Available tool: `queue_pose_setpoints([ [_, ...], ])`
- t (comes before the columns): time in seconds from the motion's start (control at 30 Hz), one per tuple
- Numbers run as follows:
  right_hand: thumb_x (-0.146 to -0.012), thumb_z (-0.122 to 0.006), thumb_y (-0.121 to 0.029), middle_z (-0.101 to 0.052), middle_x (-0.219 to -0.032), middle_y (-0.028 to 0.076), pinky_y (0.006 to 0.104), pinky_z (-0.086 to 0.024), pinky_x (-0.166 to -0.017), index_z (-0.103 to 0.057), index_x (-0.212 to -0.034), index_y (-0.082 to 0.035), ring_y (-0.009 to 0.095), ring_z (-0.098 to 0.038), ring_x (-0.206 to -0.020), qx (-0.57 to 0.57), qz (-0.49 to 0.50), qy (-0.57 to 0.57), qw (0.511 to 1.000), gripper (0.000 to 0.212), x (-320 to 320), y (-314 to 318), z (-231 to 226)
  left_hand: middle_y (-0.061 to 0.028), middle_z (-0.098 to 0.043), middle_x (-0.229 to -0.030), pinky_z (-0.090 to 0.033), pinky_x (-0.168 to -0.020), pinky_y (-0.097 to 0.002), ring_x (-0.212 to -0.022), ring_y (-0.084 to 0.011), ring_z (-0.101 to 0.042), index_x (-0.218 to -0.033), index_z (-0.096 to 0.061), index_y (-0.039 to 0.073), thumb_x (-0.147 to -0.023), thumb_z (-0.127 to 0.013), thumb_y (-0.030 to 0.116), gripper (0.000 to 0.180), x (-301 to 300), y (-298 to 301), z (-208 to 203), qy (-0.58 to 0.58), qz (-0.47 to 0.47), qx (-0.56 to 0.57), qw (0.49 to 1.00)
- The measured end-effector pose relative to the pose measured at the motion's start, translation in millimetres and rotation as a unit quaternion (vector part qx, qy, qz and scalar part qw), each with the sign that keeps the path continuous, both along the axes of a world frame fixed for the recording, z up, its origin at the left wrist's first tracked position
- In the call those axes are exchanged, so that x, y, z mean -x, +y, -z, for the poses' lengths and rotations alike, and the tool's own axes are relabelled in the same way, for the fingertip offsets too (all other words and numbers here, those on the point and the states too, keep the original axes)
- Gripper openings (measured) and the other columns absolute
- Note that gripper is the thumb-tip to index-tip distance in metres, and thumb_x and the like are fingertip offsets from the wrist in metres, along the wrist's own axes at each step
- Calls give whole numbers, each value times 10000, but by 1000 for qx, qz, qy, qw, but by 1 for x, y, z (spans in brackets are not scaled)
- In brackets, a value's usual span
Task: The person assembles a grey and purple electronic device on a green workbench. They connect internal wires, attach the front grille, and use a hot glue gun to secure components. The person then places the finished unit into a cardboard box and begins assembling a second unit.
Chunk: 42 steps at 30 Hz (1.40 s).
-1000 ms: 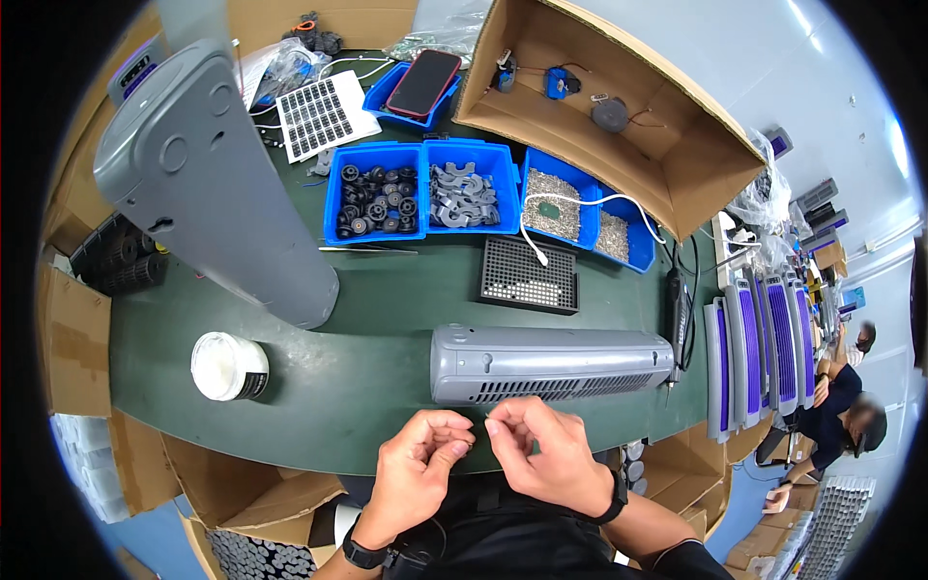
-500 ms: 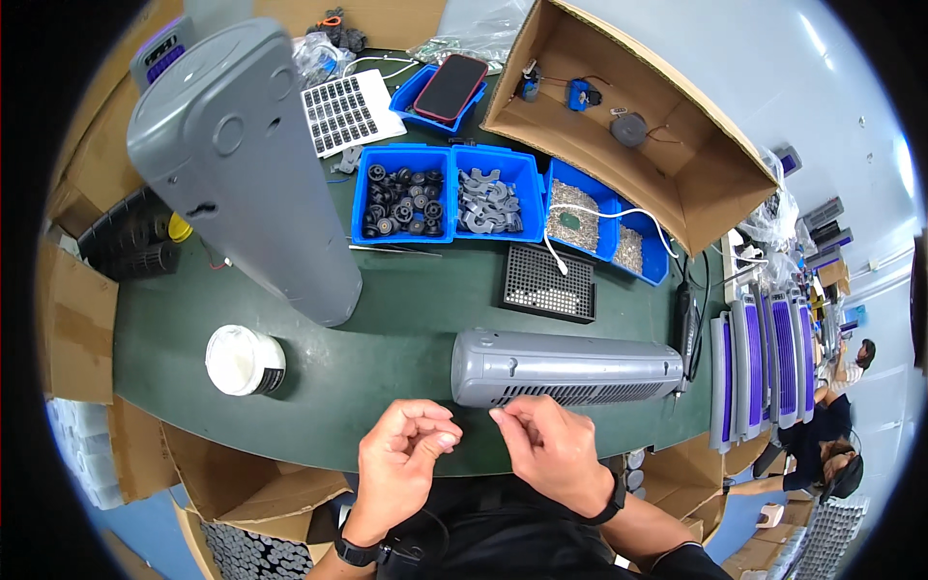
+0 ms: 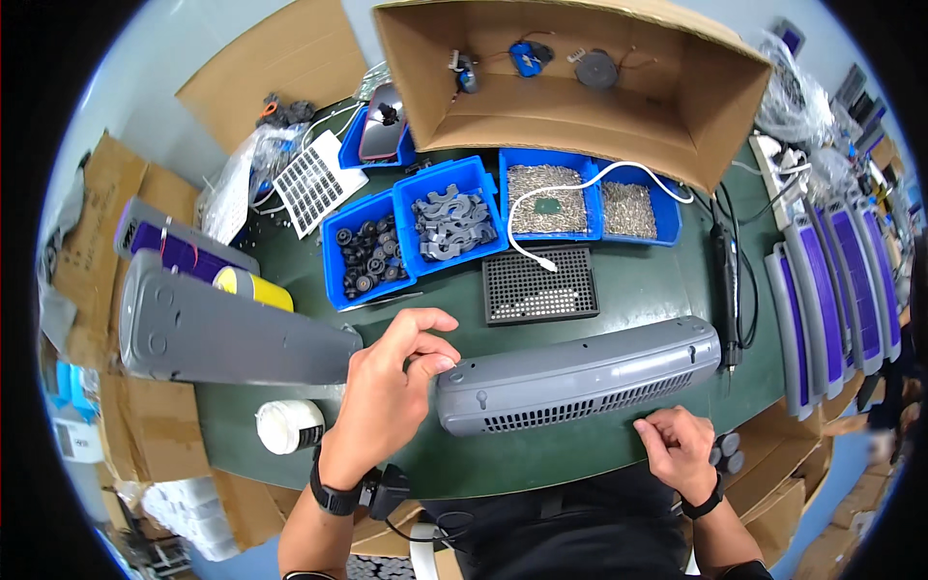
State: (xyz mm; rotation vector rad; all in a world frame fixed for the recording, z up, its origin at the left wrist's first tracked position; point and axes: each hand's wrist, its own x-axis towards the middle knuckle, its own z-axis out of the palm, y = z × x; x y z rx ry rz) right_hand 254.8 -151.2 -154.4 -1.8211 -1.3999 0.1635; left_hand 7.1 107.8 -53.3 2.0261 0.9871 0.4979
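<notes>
A grey slotted plastic housing [image 3: 580, 372] lies lengthwise on the green table before me. At its left end is my left hand [image 3: 391, 387], closed, the thumb meeting the curled fingers; whatever they may hold is too small to make out. My right hand [image 3: 680, 447] is closed in a pinch by the housing's near right side, its contents hidden. Behind the housing is a black perforated tray [image 3: 498, 300] with small shiny pieces in part of its holes. Blue bins hold black wheel-like parts [image 3: 365, 261], grey curved clips [image 3: 449, 222] and small metal screws [image 3: 551, 188].
Another grey housing [image 3: 242, 329] lies at left, near a white tub [image 3: 282, 427] and a yellow cylinder [image 3: 253, 287]. A corded black screwdriver [image 3: 723, 290] stands at right, beside purple-and-grey units [image 3: 822, 300]. An open cardboard box [image 3: 570, 106] sits behind the bins; a white cable [image 3: 619, 172] crosses them.
My hands have moved apart, the left to the housing's left end and the right toward its right end. The whole view has shifted and turned.
</notes>
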Motion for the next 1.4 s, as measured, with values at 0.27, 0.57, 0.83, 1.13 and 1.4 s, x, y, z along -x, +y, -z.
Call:
queue_pose_setpoints([
  [0.27, -770, -871, -3, -581, -605, 23, 295, -378, -433, -668, -833, -59, 164, -535, -442, -61, 8, 10, 998, 219, -4, 4, 6, -143, -796, -949, -591, -819, -373, -902, -279, -778, -1246, -618, 38, -971, -660, -49, 292, -23, 9, -6, 150, 40, 2, 988],
  [0.57, -758, -885, -35, -579, -620, 30, 317, -376, -438, -689, -835, -63, 198, -548, -461, -69, -10, 30, 997, 212, -10, -1, 12, -117, -804, -910, -583, -793, -336, -862, -224, -782, -1236, -624, 28, -949, -672, -77, 309, -29, -1, -10, 171, 49, -49, 983],
  [0.83, -757, -886, -40, -575, -615, 29, 320, -379, -438, -690, -830, -67, 201, -544, -461, -88, -2, 31, 996, 210, -9, 0, 13, -136, -779, -896, -593, -799, -348, -868, -253, -775, -1237, -619, 10, -942, -614, -145, 334, -34, -2, -7, 178, 110, -108, 972],
  [1.13, -750, -887, -40, -592, -621, 33, 316, -403, -444, -690, -827, -67, 207, -564, -469, -89, 3, 30, 996, 214, -7, 1, 13, -142, -768, -919, -589, -799, -359, -874, -273, -767, -1264, -606, 19, -958, -608, -142, 345, -35, -5, -9, 181, 106, -84, 974],
  [1.4, -750, -888, -37, -592, -621, 32, 320, -410, -442, -690, -829, -67, 211, -570, -475, -88, -2, 34, 996, 215, -9, 0, 12, -139, -760, -1002, -579, -835, -354, -909, -251, -749, -1336, -552, 34, -964, -650, -111, 411, -42, -5, -16, 211, 133, -68, 966],
])
